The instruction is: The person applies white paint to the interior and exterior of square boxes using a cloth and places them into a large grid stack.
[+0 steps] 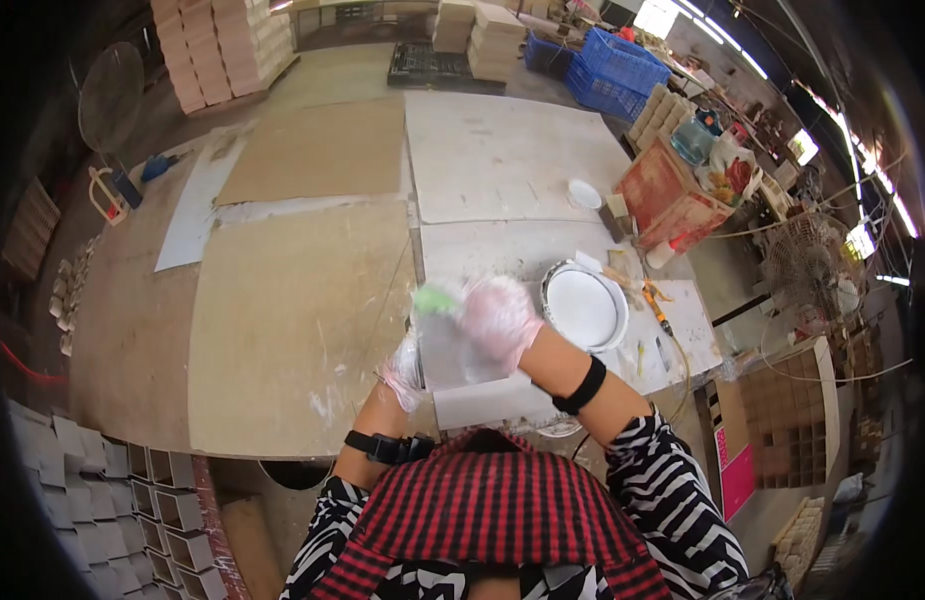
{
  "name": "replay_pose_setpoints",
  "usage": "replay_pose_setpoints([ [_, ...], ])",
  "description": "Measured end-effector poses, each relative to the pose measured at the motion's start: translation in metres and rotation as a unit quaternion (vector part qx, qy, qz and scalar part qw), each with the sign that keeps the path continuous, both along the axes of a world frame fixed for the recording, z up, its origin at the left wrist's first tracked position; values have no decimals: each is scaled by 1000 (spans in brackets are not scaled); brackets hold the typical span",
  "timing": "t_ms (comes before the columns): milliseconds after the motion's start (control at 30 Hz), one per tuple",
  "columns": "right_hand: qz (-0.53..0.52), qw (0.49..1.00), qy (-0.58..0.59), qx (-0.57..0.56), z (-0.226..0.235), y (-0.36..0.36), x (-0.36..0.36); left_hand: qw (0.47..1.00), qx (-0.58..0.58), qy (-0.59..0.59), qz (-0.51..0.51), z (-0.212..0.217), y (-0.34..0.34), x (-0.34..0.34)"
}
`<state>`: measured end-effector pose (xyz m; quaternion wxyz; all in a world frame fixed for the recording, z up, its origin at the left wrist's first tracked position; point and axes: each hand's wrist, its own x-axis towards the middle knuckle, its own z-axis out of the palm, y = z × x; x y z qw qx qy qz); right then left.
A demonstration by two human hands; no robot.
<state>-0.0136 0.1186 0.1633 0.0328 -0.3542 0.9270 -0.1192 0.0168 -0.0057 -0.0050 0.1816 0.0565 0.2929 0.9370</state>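
Note:
My right hand (pixel 497 318), in a thin whitish-pink glove, is over the near middle of the table and smeared by motion. It looks closed round a light green thing (pixel 435 299), too blurred to name, at its left side. Below lies a smooth greyish sheet (pixel 450 352). At that sheet's left edge is my left hand (pixel 404 370), gloved in thin clear plastic; its fingers are too unclear to read. Just right of my right hand stands a round tub (pixel 584 306) of white paste or paint, its rim smeared.
Brown boards (pixel 302 310) cover the table's left. To the right lie an orange-handled tool (pixel 658 308) with a cord, a white lid (pixel 583 194) and a reddish wooden box (pixel 672 190). Blue crates (pixel 617 75) and a standing fan (pixel 810 265) are beyond. White boxes (pixel 92 500) are stacked lower left.

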Motion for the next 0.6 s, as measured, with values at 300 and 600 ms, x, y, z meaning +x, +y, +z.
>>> replay_pose_setpoints([
  [300, 210, 972, 107, 19, -24, -8, 55, 980, 177, -77, -43, 43, -17, 16],
  [600, 87, 984, 142, -55, -9, 12, 8, 986, 149, -70, -19, 31, -24, 6],
])
